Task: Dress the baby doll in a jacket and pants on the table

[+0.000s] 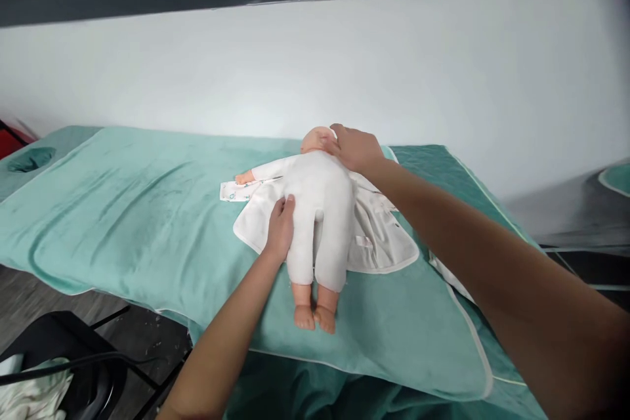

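Note:
A baby doll [319, 187] with a white cloth body lies on its back, its bare feet toward me. Under it a white baby shirt [386, 243] is spread open, with a small blue print showing on one sleeve. My left hand [280, 228] grips the doll's side at the hip, thumb on top and the other fingers mostly hidden. At the far end, my right hand [358, 147] is closed around the side of the doll's head, covering part of it. The doll's arm on the left is stretched out over the shirt sleeve.
A green sheet [138, 203] with pale edging covers the bed, which has a face hole [32, 159] at its left end. Behind it stands a white wall [275, 72]. A black chair [73, 341] holding cloths is at the lower left.

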`<state>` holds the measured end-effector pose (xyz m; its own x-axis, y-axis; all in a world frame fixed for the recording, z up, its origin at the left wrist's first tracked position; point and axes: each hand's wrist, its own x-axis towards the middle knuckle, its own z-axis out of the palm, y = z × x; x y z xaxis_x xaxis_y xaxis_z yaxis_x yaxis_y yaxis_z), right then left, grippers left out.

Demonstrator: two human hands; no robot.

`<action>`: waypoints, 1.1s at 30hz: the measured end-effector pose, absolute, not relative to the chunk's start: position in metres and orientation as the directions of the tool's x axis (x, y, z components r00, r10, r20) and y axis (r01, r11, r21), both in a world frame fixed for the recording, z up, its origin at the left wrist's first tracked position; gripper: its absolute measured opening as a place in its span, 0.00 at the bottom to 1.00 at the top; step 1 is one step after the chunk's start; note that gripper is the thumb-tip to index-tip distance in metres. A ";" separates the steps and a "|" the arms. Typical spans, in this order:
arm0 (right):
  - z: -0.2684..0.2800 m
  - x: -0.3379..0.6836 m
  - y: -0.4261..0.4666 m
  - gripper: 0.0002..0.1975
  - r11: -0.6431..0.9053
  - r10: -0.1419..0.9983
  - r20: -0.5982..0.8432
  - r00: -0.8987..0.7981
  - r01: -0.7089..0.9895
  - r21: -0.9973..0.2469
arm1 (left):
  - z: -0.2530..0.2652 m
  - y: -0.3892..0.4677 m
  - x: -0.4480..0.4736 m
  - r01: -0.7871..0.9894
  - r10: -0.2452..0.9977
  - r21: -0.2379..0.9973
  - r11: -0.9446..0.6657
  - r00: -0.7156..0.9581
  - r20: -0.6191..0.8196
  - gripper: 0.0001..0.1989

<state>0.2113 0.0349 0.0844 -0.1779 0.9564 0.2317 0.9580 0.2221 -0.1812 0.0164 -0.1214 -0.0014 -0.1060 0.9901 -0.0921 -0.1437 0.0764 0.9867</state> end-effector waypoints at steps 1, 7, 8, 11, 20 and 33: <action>0.088 0.203 0.032 0.28 0.263 0.934 0.292 -0.206 0.949 -0.173 | -0.004 -0.119 0.016 -0.076 0.987 0.996 0.048 -0.149 -0.059 0.23; 0.079 0.112 0.014 0.20 0.587 0.799 0.197 -0.568 0.808 -0.049 | -0.014 -0.106 0.018 0.347 0.948 0.931 -0.112 -0.243 0.204 0.23; 0.074 0.096 0.013 0.20 0.609 0.787 0.137 -0.602 0.793 -0.014 | -0.015 -0.104 0.017 0.387 0.946 0.914 -0.124 -0.231 0.227 0.22; 0.059 0.061 0.016 0.22 0.615 0.787 0.014 -0.616 0.787 0.046 | -0.017 -0.098 0.009 0.555 0.942 0.816 -0.162 -0.158 0.295 0.19; 0.062 0.063 0.034 0.18 0.527 0.849 -0.038 -0.527 0.849 0.014 | -0.025 -0.068 -0.025 0.911 0.903 0.412 -0.031 -0.150 0.401 0.08; 0.072 0.112 0.005 0.27 0.586 0.810 0.004 -0.586 0.810 -0.003 | -0.030 -0.036 -0.056 0.524 0.900 0.851 -0.042 -0.349 0.260 0.07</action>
<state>0.1117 0.0050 0.0721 -0.5859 0.8104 0.0044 0.8104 0.5859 -0.0031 -0.0558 -0.0365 -0.0305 -0.3493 0.9003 0.2597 0.5241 -0.0420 0.8506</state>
